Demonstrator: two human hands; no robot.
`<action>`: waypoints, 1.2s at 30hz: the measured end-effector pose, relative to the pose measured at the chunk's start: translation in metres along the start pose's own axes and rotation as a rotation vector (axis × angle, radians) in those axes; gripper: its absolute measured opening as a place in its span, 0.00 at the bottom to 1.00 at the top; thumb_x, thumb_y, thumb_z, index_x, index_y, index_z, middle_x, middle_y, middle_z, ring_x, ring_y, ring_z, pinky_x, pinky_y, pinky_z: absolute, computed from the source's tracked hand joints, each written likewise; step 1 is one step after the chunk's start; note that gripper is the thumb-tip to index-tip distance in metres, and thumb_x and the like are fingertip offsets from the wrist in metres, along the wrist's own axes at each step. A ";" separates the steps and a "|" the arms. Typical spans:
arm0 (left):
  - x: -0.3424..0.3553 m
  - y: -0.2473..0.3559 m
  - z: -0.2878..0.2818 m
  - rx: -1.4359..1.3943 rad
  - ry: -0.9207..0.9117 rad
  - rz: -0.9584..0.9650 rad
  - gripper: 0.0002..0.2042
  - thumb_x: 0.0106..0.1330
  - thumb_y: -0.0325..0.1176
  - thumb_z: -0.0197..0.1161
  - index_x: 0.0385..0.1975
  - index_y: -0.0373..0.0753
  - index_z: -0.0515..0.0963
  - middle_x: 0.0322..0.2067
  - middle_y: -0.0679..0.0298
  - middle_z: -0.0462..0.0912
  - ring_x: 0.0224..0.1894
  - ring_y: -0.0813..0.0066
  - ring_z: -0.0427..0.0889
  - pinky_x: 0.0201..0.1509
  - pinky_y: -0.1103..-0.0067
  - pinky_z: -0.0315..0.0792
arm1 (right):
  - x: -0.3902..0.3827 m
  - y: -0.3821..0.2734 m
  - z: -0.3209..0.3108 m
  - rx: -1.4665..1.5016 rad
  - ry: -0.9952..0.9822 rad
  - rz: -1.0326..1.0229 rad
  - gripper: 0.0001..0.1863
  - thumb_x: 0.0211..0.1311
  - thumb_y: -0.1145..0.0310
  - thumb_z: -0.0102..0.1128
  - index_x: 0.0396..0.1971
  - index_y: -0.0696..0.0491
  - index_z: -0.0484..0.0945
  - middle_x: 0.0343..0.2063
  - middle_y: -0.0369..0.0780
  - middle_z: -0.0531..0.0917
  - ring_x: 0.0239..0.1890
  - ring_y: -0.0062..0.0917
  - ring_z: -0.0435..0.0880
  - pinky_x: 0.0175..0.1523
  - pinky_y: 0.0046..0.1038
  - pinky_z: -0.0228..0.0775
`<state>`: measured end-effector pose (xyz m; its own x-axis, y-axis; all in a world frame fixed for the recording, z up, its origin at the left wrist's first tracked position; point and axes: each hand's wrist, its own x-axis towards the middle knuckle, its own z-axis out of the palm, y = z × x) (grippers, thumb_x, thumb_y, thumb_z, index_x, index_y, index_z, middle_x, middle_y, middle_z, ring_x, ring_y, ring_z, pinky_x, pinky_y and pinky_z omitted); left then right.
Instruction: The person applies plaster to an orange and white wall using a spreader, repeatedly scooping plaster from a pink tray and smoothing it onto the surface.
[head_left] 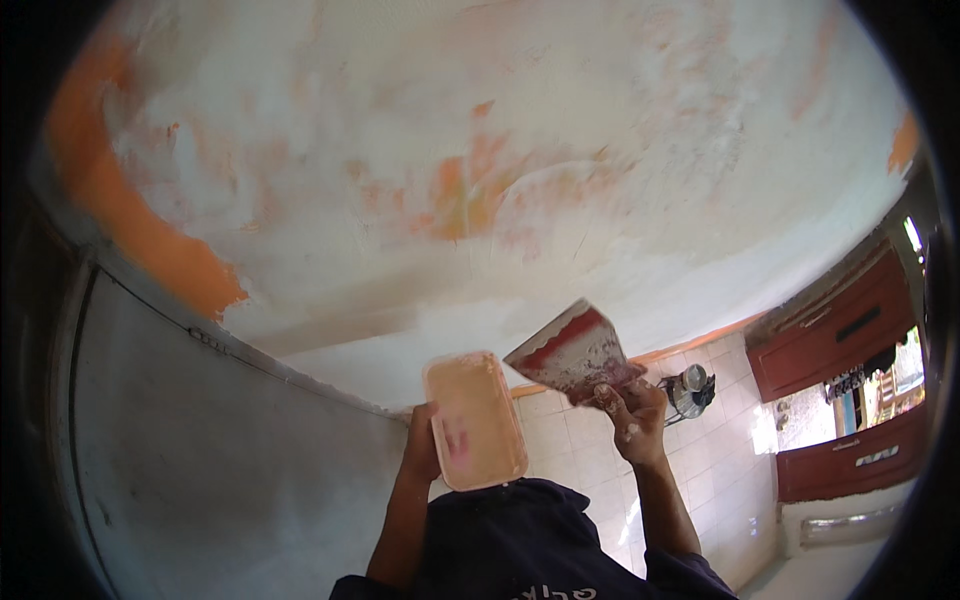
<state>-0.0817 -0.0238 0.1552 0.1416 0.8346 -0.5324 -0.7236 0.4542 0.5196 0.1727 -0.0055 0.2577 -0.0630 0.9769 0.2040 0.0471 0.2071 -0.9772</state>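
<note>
My left hand (pixel 424 446) grips a shallow rectangular plastic tray (pixel 480 415) by its left side; pale residue and a pinkish patch mark its surface. In my right hand (pixel 640 412) is a wide putty knife (pixel 578 350), its broad blade red and grey with whitish filler smeared over it. The blade points up and to the left, apart from the tray. Filler also spots my right thumb and fingers. Ahead of both hands rises a wall (pixel 400 300) coated with white filler, with orange paint showing through in patches near its middle and along its left edge.
A grey door (pixel 240 450) stands on the left. Light tiles (pixel 700 470) cover the floor. Behind my right hand, a metal stand with a round item (pixel 692 382) and dark material sits on the floor. Red-brown door leaves (pixel 840 325) flank a bright opening at the right.
</note>
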 end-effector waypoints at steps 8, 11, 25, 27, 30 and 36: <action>-0.008 0.009 0.034 -0.058 -0.109 0.037 0.24 0.55 0.50 0.50 0.43 0.36 0.70 0.30 0.61 0.76 0.28 0.71 0.76 0.31 0.79 0.72 | -0.013 0.014 0.000 -0.722 -0.186 -0.733 0.15 0.49 0.78 0.58 0.40 0.58 0.76 0.39 0.42 0.81 0.43 0.38 0.80 0.42 0.31 0.78; -0.009 0.007 0.032 -0.095 -0.109 0.052 0.25 0.54 0.51 0.50 0.44 0.36 0.69 0.32 0.60 0.76 0.31 0.69 0.76 0.32 0.78 0.72 | -0.016 0.017 -0.004 -0.801 -0.189 -0.834 0.14 0.45 0.78 0.59 0.36 0.57 0.78 0.37 0.42 0.80 0.43 0.41 0.80 0.40 0.35 0.79; -0.033 0.012 0.047 -0.112 0.075 0.045 0.27 0.54 0.52 0.51 0.47 0.38 0.67 0.36 0.61 0.72 0.33 0.69 0.73 0.37 0.73 0.72 | -0.010 0.025 -0.035 -0.907 0.255 -0.566 0.07 0.60 0.74 0.50 0.33 0.58 0.77 0.31 0.42 0.81 0.34 0.35 0.82 0.38 0.30 0.78; -0.031 0.009 0.042 -0.120 0.084 0.034 0.26 0.54 0.51 0.51 0.47 0.38 0.68 0.36 0.61 0.73 0.33 0.70 0.73 0.37 0.73 0.72 | -0.013 0.015 -0.030 -0.659 0.307 -0.299 0.07 0.60 0.75 0.51 0.34 0.61 0.76 0.30 0.43 0.81 0.31 0.33 0.83 0.36 0.28 0.78; -0.028 0.007 0.041 -0.092 0.080 0.038 0.26 0.54 0.51 0.51 0.46 0.37 0.68 0.36 0.60 0.73 0.32 0.70 0.73 0.37 0.73 0.72 | -0.010 -0.005 -0.025 0.080 0.217 0.140 0.09 0.60 0.75 0.50 0.36 0.65 0.73 0.29 0.44 0.81 0.27 0.27 0.82 0.31 0.25 0.78; -0.029 0.008 0.041 -0.113 0.084 0.056 0.24 0.55 0.50 0.50 0.42 0.35 0.70 0.31 0.61 0.74 0.29 0.70 0.73 0.33 0.74 0.72 | -0.009 -0.012 -0.007 0.380 0.172 0.294 0.13 0.61 0.72 0.51 0.40 0.65 0.73 0.29 0.44 0.81 0.28 0.27 0.82 0.32 0.27 0.80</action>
<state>-0.0640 -0.0312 0.2024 0.0450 0.8267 -0.5608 -0.8007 0.3656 0.4746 0.1799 -0.0167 0.2682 0.0652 0.9920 -0.1077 -0.3298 -0.0804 -0.9406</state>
